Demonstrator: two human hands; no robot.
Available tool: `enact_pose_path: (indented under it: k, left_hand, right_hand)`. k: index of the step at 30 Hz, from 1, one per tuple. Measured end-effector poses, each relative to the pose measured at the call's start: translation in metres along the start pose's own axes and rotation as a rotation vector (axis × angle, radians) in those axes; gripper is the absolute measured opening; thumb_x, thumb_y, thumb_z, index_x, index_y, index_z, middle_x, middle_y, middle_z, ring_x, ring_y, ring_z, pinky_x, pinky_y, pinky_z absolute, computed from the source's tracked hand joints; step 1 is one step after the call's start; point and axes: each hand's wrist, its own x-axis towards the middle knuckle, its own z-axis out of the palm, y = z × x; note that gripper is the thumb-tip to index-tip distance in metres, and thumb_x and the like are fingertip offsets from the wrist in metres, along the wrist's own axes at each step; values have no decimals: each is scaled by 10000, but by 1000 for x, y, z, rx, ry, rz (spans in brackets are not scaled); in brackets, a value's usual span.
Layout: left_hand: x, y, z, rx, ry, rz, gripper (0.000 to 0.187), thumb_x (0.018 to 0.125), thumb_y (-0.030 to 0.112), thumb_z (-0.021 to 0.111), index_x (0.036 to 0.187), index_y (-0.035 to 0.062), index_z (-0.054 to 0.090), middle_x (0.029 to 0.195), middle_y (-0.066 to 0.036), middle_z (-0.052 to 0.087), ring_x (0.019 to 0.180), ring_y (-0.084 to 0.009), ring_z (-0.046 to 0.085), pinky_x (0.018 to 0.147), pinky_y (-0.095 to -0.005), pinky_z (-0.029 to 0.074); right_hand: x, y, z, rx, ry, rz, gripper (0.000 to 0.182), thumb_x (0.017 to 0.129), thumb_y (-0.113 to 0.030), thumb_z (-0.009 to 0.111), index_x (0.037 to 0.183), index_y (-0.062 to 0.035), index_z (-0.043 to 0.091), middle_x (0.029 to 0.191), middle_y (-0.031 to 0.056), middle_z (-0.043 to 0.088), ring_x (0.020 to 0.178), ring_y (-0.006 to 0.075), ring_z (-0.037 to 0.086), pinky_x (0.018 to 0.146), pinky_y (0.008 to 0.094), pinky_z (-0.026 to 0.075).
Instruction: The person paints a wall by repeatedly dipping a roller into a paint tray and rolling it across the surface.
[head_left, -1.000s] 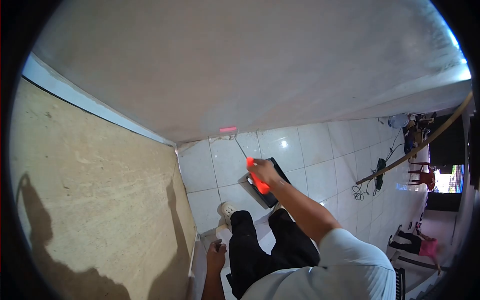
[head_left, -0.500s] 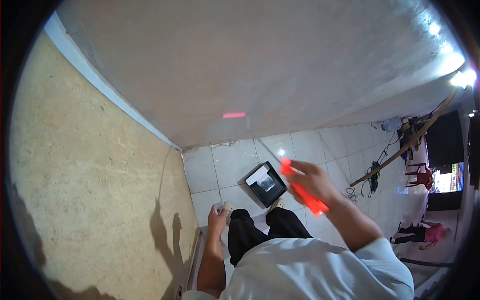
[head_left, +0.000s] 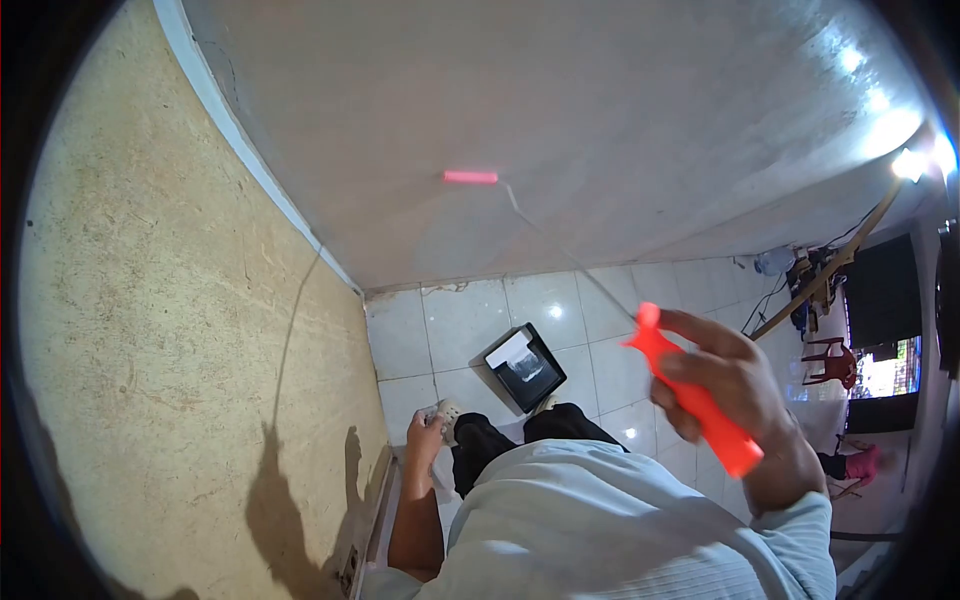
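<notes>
My right hand (head_left: pixel 725 365) is closed around the orange-red handle of a paint roller (head_left: pixel 712 415). A thin bent metal rod runs from the handle to a pink roller sleeve (head_left: pixel 470 177), which appears to rest against the grey wall (head_left: pixel 600 110). Low on the left, beside my shoe (head_left: pixel 449 420), my left hand (head_left: pixel 425 435) has its fingers curled together; what they hold, if anything, is too small to name. On the tiles in front of my feet lies a black paint tray (head_left: pixel 549 352) with white in its upper part.
A yellowish, scuffed wall (head_left: pixel 180 330) stands close on my left and meets the grey wall at a pale corner strip (head_left: pixel 245 150). Far right are a wooden pole (head_left: pixel 850 245), a bright lamp (head_left: pixel 908 165), a red chair (head_left: pixel 830 362) and a person in a pink top (head_left: pixel 862 465).
The roller sleeve has moved higher on the grey wall. My right hand has come up and to the right with the handle, nearer the camera. My left hand stays low.
</notes>
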Motion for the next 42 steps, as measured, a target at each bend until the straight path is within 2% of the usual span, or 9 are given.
enact_pose_path:
  k: [6, 10, 14, 18, 24, 32, 34, 38, 42]
  left_hand:
    - [3, 25, 9, -77, -8, 105, 327, 877, 220, 617, 1081, -32, 577, 901, -169, 664, 803, -253, 635, 729, -361, 492]
    - [-8, 15, -6, 13, 66, 146, 291, 882, 186, 611, 1085, -20, 587, 880, -148, 669, 778, -219, 639, 709, -342, 500]
    - [-7, -10, -19, -89, 65, 98, 292, 879, 188, 619, 1091, -10, 591, 850, -124, 667, 710, -182, 639, 671, -310, 501]
    - [-11, -17, -14, -18, 52, -14, 307, 882, 195, 615, 1093, -26, 583, 874, -141, 674, 734, -197, 650, 676, -318, 501]
    - [-7, 17, 3, 29, 54, 156, 291, 884, 183, 620, 1125, 21, 593, 836, -65, 640, 709, -137, 588, 639, -276, 472]
    - [-7, -18, 0, 88, 67, 116, 289, 884, 173, 615, 1127, 17, 589, 836, -67, 646, 706, -135, 594, 621, -278, 472]
    - [-12, -12, 2, 129, -4, 19, 359, 874, 253, 621, 1068, -47, 580, 944, -215, 667, 876, -327, 660, 765, -390, 502]
    - [-19, 9, 9, 83, -16, 58, 375, 872, 258, 621, 1075, -53, 571, 957, -229, 661, 891, -340, 656, 776, -392, 500]
    - [-14, 14, 11, 145, 20, 165, 330, 881, 212, 615, 1101, -29, 570, 912, -158, 656, 830, -243, 632, 736, -333, 489]
  right_hand:
    - [201, 74, 47, 45, -199, 67, 195, 874, -123, 617, 1011, 11, 585, 719, 89, 569, 545, 155, 547, 473, 286, 445]
    - [157, 85, 10, 182, -328, -227, 198, 884, -117, 602, 1036, 11, 589, 784, 97, 590, 575, 156, 557, 478, 282, 446]
    - [-2, -7, -18, 2, 65, 13, 442, 853, -92, 593, 1272, 31, 529, 704, 122, 584, 467, 159, 545, 408, 270, 418]
    - [8, -2, -11, -57, 118, 6, 452, 852, -87, 592, 1279, 42, 521, 687, 119, 583, 458, 159, 540, 393, 275, 405]
    - [206, 76, 26, -53, -83, 108, 242, 869, -118, 620, 1060, 24, 579, 740, 116, 586, 537, 159, 545, 454, 304, 444]
    - [9, 6, -27, -36, 87, -22, 442, 872, -87, 584, 1285, 44, 497, 739, 119, 585, 509, 159, 555, 433, 285, 432]
    - [14, 4, -24, -109, 101, -15, 443, 871, -89, 582, 1281, 54, 494, 731, 121, 582, 479, 157, 532, 415, 281, 416]
    - [167, 65, -14, -80, -89, -80, 132, 874, -108, 585, 930, 9, 564, 701, 102, 580, 512, 150, 539, 434, 278, 426]
    - [266, 102, 28, -83, -220, 49, 115, 855, -95, 588, 886, 14, 574, 736, 121, 594, 587, 204, 606, 479, 336, 477]
